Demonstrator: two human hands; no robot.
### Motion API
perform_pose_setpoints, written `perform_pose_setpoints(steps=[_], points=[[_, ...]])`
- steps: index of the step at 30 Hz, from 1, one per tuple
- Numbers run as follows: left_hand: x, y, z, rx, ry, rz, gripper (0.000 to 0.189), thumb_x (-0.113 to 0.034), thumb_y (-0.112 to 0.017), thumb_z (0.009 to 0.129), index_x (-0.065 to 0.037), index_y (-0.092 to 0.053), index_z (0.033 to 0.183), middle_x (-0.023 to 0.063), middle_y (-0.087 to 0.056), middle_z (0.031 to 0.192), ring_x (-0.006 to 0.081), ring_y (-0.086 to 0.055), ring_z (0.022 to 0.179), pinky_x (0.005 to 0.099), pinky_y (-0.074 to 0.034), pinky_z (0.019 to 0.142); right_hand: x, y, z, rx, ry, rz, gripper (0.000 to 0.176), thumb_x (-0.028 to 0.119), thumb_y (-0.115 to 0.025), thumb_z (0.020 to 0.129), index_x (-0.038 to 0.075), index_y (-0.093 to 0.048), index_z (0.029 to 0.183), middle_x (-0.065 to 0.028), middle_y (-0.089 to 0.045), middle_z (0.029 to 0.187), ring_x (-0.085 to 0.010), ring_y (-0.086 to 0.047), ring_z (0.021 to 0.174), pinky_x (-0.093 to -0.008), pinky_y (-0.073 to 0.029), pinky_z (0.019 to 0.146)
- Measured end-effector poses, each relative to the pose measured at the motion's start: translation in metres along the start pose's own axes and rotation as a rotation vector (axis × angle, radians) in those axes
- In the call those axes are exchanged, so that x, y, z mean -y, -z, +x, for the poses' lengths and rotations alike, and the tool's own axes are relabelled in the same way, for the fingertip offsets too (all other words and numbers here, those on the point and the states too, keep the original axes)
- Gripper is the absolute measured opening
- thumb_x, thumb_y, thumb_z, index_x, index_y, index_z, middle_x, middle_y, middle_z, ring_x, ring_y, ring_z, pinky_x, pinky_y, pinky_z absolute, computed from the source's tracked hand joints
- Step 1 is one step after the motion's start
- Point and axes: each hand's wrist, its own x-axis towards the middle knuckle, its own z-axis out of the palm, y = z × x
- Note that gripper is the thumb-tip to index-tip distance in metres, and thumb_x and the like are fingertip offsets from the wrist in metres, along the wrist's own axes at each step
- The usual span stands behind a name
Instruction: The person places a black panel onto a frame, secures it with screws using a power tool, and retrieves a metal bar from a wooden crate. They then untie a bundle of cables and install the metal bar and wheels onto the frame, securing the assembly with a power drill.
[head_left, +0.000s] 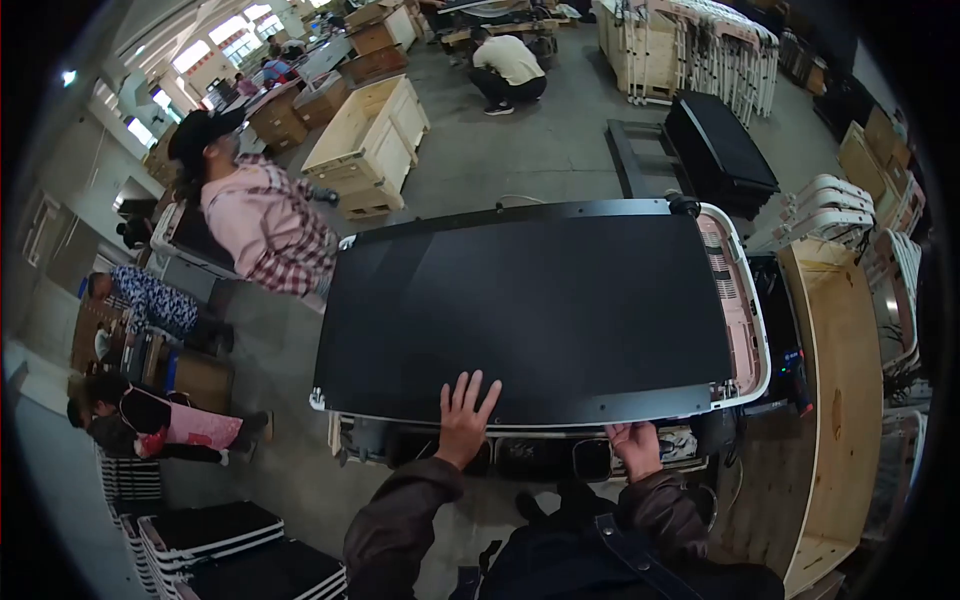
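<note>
L hand (465,418) flat, fingers spread on black panel (530,300); R hand (633,447) prob. gripping its near edge.

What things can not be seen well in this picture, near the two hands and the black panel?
Head view:
Under the black panel: covered by the panel itself; only the white frame shows on one side.
Right hand fingertips: at the panel's near edge, too small to tell if they grip it.
Dark parts below that edge: shadowed, blurred.
Picture corners: cut off by the black lens rim.
</note>
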Motion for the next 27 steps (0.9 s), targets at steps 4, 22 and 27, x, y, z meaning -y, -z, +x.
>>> perform_pose_setpoints(steps=[4, 22, 27], points=[[0.0, 0.024, -0.015, -0.026, -0.055, 0.008, 0.071, 0.001, -0.06, 0.085, -0.019, -0.048, 0.152, 0.015, -0.045, 0.154, 0.0372, -0.041, 0.143, 0.0579, -0.033, 0.115, 0.007, -0.004, -0.019, 0.109, 0.036, -0.015, 0.021, 0.012, -0.042, 0.104, 0.003, -0.06, 0.101, -0.0075, -0.068, 0.094, -0.0241, -0.066, 0.091, -0.0443, -0.053, 0.098], [0.123, 0.377, 0.056, -0.392, -0.399, -0.109, 0.05, -0.039, -0.081, 0.082, 0.0, -0.069, 0.11, 0.0172, -0.064, 0.089, 0.0367, -0.065, 0.081, 0.0408, -0.05, 0.072, -0.197, 0.048, -0.023, 0.097, 0.769, -0.95, 0.029, 0.017, -0.056, 0.101, 0.009, -0.06, 0.128, -0.0111, -0.066, 0.125, -0.0281, -0.063, 0.115, -0.042, -0.049, 0.106], [0.183, 0.342, 0.083, -0.284, -0.341, -0.116, 0.055, -0.053, -0.074, 0.087, -0.002, -0.07, 0.109, 0.0207, -0.068, 0.098, 0.0416, -0.066, 0.087, 0.0456, -0.05, 0.074, -0.267, 0.073, -0.075, 0.163, 0.808, -0.926, 0.051, 0.012, -0.062, 0.098, 0.005, -0.049, 0.146, -0.0129, -0.056, 0.144, -0.0271, -0.052, 0.136, -0.0402, -0.042, 0.115]])
